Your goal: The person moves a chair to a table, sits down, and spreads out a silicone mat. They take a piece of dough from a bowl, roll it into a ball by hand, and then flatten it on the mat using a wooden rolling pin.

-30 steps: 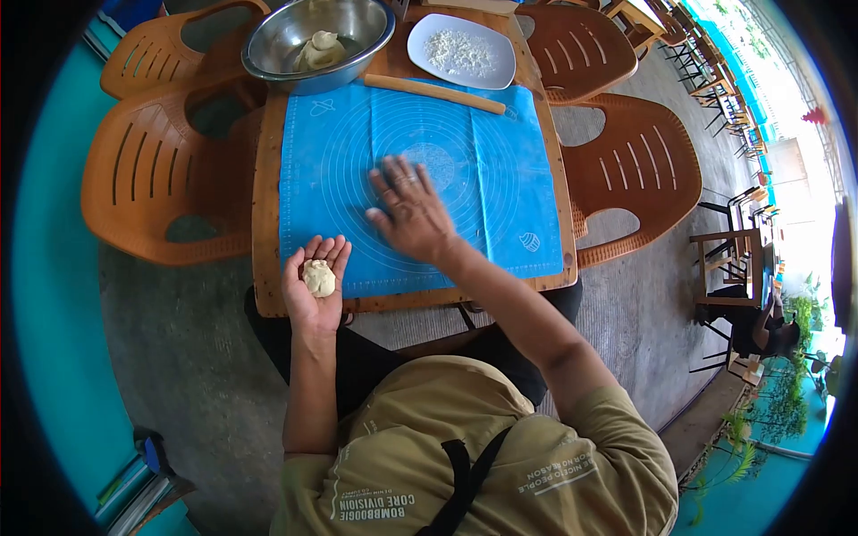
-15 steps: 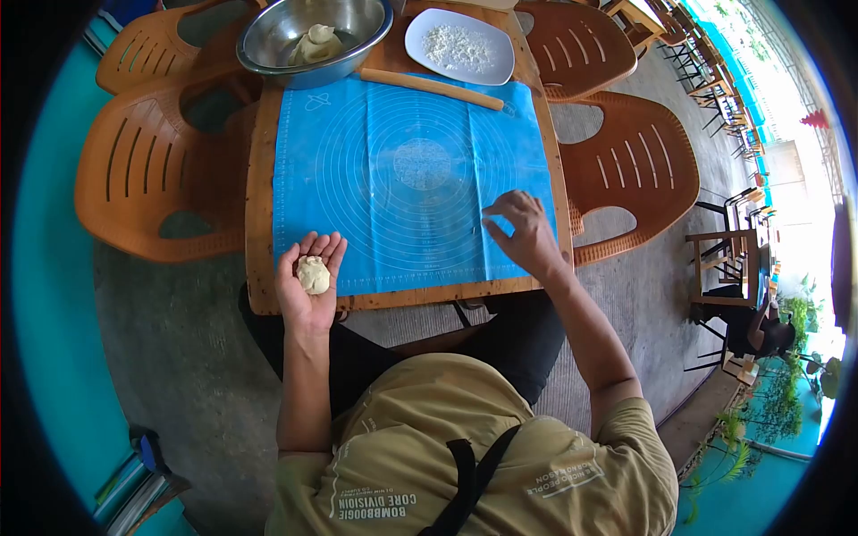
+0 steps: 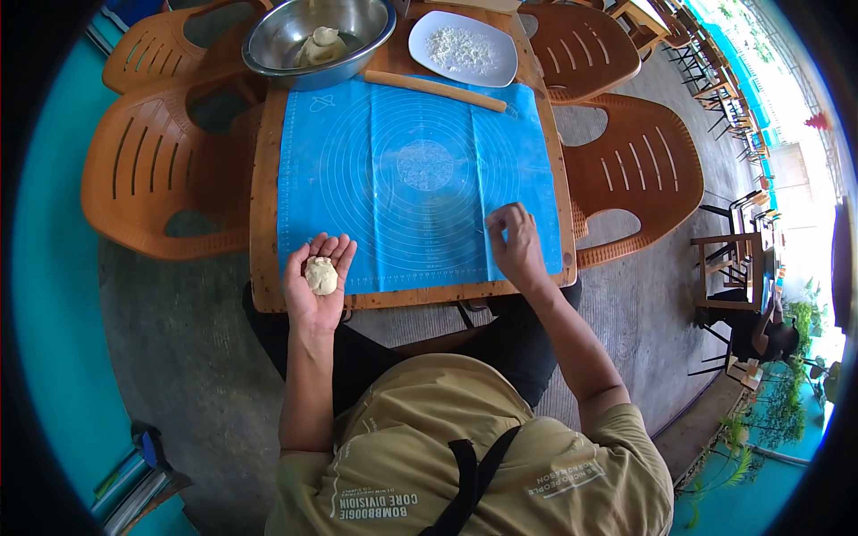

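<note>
Palm up, my left hand (image 3: pixel 313 308) cradles a pale ball of dough (image 3: pixel 321 276), its fingers slightly curled around the far side. It is over the near left corner of a blue pastry mat (image 3: pixel 357 205) marked with circles. Above the mat's near right part is my right hand (image 3: pixel 518 246), thumb and forefinger brought together in a pinch. Whatever lies between those fingertips, if anything, is too small to make out. A wooden rolling pin (image 3: pixel 435 90) rests along the mat's far edge. More dough (image 3: pixel 320 49) sits in a metal bowl (image 3: pixel 259 69).
A white plate (image 3: pixel 492 79) of white flour (image 3: pixel 460 50) stands at the far right of the wooden table (image 3: pixel 266 214). Orange chairs flank both sides, including a near left chair (image 3: pixel 134 214) and a near right chair (image 3: pixel 670 188). Another person (image 3: pixel 755 335) sits far to the right.
My right hand has turned and its thumb and forefinger have drawn closer together. My left hand still holds the dough ball. The whole view has shifted slightly.
</note>
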The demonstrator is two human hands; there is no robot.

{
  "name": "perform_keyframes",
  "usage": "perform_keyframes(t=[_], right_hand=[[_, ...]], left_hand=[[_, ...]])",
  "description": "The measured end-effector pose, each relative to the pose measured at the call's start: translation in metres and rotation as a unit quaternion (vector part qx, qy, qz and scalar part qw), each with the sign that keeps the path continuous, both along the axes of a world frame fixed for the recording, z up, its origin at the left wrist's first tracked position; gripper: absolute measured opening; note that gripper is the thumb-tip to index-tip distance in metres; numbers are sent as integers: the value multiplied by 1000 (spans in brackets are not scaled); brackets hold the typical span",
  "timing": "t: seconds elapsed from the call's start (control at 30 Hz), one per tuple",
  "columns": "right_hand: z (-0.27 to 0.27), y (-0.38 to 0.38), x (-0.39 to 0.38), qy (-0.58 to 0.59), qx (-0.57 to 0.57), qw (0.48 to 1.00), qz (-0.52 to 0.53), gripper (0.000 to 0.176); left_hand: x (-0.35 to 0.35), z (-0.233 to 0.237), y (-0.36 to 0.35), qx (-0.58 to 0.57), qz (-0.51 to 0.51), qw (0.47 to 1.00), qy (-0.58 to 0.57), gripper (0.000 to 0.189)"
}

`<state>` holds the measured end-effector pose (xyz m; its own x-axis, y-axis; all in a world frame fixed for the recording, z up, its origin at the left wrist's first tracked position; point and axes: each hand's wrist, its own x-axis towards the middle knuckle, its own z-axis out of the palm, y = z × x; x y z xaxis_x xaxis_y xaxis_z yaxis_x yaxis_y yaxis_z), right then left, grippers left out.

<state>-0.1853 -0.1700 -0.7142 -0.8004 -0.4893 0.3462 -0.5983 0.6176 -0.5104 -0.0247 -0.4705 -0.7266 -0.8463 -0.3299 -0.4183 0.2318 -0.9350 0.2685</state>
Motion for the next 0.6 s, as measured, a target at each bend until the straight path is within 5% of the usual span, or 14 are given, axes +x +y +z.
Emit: perform_keyframes(t=[0.1, 0.23, 0.3, 0.6], right_hand=[[0, 3, -14, -130, -113, 984, -55, 8], [26, 4, -16, -153, -31, 988, -7, 9], [27, 5, -8, -9, 72, 994, 81, 10], [8, 2, -1, 13, 143, 987, 67, 10]], left_hand=[[1, 3, 2, -3, -3, 1000, -4, 24], [2, 8, 4, -1, -4, 1000, -2, 24], [2, 10, 5, -1, -3, 1000, 0, 24], [1, 16, 8, -6, -18, 1000, 17, 24]])
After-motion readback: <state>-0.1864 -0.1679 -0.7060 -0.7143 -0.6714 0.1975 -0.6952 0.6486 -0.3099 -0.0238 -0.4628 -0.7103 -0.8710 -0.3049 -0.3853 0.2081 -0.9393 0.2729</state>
